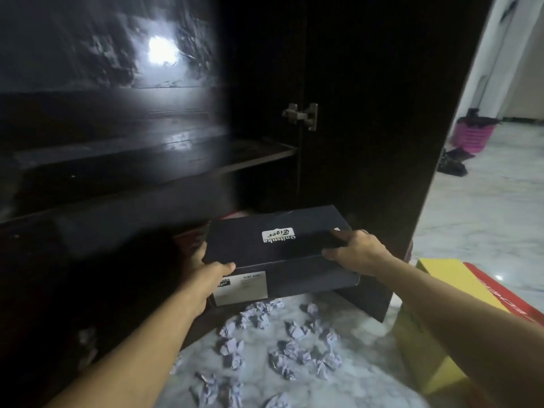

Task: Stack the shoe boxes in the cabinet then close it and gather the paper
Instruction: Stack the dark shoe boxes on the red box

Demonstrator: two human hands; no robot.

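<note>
Both hands grip the black shoe box, left hand and right hand curled over its ends, at the open cabinet mouth. Yellow box unstacked, door open, crumpled paper ungathered.
</note>
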